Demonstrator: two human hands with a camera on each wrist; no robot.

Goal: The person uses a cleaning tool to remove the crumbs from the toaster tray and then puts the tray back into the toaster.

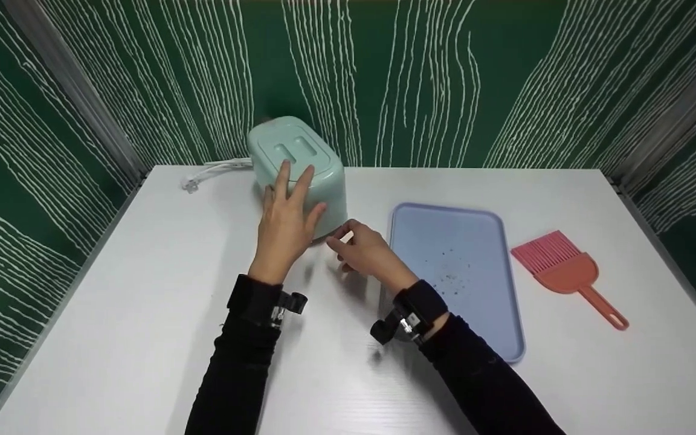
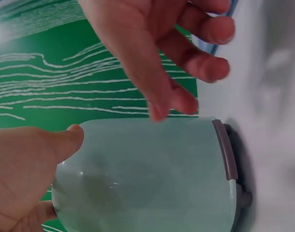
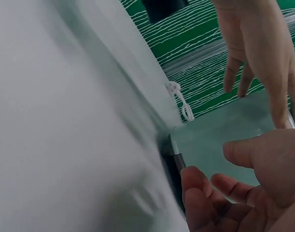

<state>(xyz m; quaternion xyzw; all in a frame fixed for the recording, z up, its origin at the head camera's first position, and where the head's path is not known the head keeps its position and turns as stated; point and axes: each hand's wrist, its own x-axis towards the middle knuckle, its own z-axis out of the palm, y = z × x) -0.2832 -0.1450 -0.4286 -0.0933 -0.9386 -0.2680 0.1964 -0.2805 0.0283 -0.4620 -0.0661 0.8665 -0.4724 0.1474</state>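
A mint-green toaster stands at the back of the white table, turned at an angle, with two long recesses on its top. My left hand rests on its near top edge with the fingers spread. By its lower right corner is my right hand, fingers loosely bent. In the right wrist view, the right thumb and fingers are apart, near a grey-brown strip along the toaster's bottom edge. The left wrist view shows that strip and the small feet beside it. I see nothing held in the right hand.
A light-blue tray with dark crumbs scattered on it lies to the right, partly under my right forearm. Beyond it is a small hand brush with pink bristles and an orange handle. The toaster's white cord lies behind, at left.
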